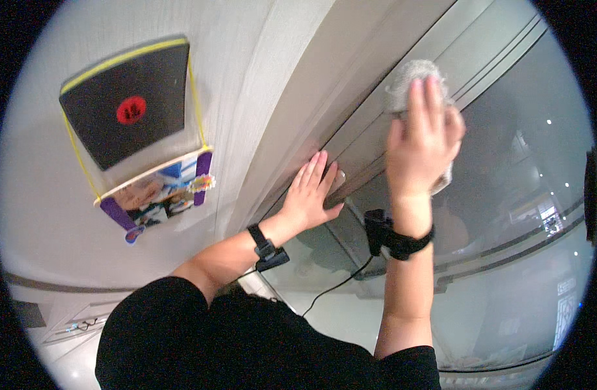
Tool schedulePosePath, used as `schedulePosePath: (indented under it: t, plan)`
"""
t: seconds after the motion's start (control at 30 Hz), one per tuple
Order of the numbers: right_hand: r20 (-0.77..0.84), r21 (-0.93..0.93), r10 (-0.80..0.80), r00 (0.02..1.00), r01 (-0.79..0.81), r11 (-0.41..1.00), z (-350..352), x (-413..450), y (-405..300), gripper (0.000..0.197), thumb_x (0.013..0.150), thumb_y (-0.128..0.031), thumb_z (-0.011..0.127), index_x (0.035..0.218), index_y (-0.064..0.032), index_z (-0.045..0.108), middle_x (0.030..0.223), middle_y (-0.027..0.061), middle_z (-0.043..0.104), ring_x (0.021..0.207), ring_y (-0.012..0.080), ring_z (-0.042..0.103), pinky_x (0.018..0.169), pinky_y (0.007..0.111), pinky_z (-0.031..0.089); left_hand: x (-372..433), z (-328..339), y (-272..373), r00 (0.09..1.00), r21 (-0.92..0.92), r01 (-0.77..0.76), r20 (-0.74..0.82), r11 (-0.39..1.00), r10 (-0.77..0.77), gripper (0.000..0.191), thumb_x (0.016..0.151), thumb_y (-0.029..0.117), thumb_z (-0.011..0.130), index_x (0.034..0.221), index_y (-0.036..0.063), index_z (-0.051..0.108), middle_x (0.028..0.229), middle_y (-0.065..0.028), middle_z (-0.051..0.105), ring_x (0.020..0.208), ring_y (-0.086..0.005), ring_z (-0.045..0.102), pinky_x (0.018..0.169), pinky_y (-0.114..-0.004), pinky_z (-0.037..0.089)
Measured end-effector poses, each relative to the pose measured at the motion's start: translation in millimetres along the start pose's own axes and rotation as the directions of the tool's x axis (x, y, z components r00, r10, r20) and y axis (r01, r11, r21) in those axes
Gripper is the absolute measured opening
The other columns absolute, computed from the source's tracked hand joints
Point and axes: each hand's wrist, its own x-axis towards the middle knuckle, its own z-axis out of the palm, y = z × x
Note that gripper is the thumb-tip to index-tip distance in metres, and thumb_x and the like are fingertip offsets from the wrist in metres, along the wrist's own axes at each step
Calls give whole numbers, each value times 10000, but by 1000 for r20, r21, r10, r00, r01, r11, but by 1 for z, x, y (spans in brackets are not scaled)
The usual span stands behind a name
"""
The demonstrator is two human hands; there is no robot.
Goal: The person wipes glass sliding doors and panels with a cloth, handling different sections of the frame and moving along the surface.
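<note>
My right hand (422, 146) presses a light grey cloth (411, 87) against the upper part of a grey panelled frame (366, 117). Part of the cloth shows past the fingertips and some below the palm, and the rest is hidden under the hand. Lower and to the left, my left hand (310, 190) lies flat on the same frame, fingers spread and holding nothing. Close to its fingertips is a small shiny round piece (341, 176), perhaps a knob. Right of the frame stretches a dark, glossy glass-like panel (493, 161) with reflections of lights and a window.
A black plaque (152, 92) with a red round emblem hangs on the pale wall (240, 73). Yellow cords link it to a picture in a craft-stick frame (155, 178) below. A black cable (340, 282) trails from the right wrist's strapped device (396, 239).
</note>
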Motion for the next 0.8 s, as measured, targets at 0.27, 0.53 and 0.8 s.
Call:
schedulePosePath:
  t: [0.27,0.53,0.8]
  plan:
    - [165,31,-173,971,171,985,15,-55,-24,367,730,-161,534,1082,-72,590,1186,28,555,923,222,495,647,311,379,6,-1,-13,997,39,-62,-31,997,64,760,723,471,641,1281,10,408,1399,-210,256,1304,-329,253,1021,-425,292]
    - [188,29,-355,916,357,934,-11,8,21,403,737,-158,522,1128,-69,563,1191,72,542,908,228,518,654,330,375,0,-2,-15,992,94,-107,-51,990,112,816,689,444,683,1276,-30,371,1382,-272,241,1286,-391,259,1029,-448,275]
    - [-65,-234,-185,981,166,958,-19,155,81,319,738,-138,543,1053,-157,594,1181,-25,533,1062,222,449,787,400,356,-2,-6,-15,987,127,-156,-4,980,158,826,769,494,605,1352,23,257,1403,-249,214,1272,-392,281,992,-444,317]
